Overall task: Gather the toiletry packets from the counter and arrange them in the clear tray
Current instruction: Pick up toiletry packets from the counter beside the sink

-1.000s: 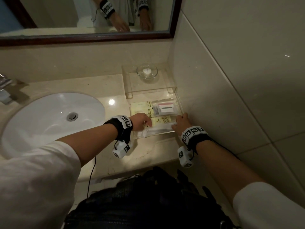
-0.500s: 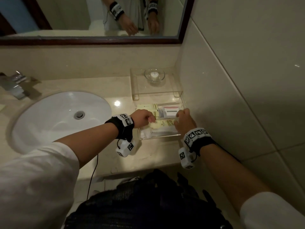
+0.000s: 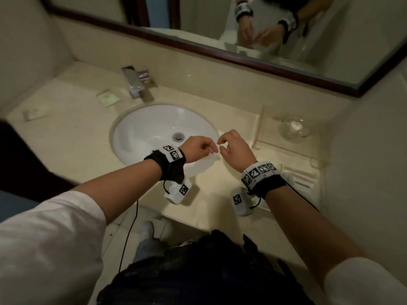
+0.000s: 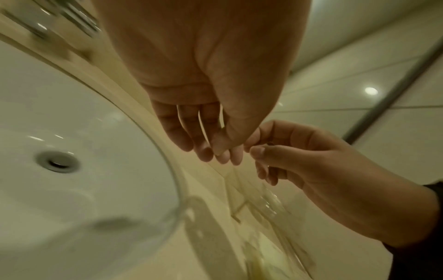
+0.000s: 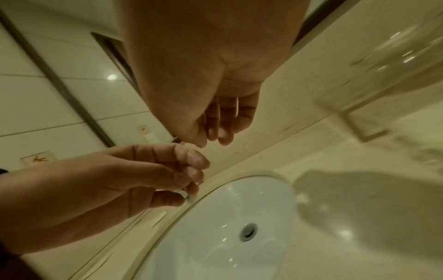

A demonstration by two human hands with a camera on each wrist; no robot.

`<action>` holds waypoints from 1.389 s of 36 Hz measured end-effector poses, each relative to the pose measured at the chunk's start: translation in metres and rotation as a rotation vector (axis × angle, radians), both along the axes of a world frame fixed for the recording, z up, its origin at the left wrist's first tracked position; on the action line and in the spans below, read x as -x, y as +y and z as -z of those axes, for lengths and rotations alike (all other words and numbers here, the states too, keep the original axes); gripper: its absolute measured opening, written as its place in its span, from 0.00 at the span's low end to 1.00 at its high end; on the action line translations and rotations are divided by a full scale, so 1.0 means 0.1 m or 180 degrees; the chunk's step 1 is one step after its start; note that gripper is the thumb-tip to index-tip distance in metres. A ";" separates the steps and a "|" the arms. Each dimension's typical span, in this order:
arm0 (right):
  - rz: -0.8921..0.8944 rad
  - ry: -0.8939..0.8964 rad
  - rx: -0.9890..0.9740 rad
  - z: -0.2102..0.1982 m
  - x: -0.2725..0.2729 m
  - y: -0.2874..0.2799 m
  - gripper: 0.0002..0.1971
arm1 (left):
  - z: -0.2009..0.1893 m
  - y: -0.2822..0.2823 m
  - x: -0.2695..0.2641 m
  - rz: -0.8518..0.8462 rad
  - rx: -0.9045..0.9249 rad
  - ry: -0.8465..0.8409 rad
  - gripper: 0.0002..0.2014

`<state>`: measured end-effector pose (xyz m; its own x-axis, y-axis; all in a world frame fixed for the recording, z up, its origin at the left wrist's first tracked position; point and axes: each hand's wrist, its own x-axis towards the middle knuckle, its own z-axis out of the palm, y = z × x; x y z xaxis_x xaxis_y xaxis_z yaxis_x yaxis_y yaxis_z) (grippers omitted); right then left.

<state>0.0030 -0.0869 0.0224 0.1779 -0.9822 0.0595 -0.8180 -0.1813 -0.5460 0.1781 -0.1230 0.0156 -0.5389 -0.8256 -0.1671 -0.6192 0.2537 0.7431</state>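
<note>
Both hands hover close together over the right rim of the white sink point(image 3: 154, 128). My left hand point(image 3: 203, 148) has loosely curled fingers and holds nothing, as the left wrist view point(image 4: 215, 151) also shows. My right hand point(image 3: 229, 145) is likewise relaxed and empty, its thumb near its forefinger point(image 5: 210, 138). The clear tray point(image 3: 317, 172) lies to the right, behind my right wristband, with pale packets point(image 3: 301, 180) inside, partly hidden. Two flat packets lie on the counter at the left: one point(image 3: 109, 97) beside the faucet, one point(image 3: 36, 113) near the far left edge.
A chrome faucet point(image 3: 137, 82) stands behind the sink. A clear riser point(image 3: 262, 128) at the back right carries a small glass bowl point(image 3: 294, 127). The tiled wall closes the counter on the right, and a framed mirror point(image 3: 198, 23) hangs above.
Both hands have let go of the packets in the tray and moved up and left to the sink's rim. The view has swung left, showing the counter's left side.
</note>
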 end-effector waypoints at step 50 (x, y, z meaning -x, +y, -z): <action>-0.0658 0.0554 -0.1748 0.61 -5.92 -2.83 0.21 | 0.79 -1.90 -5.70 -0.4464 -0.1527 -0.0706 0.35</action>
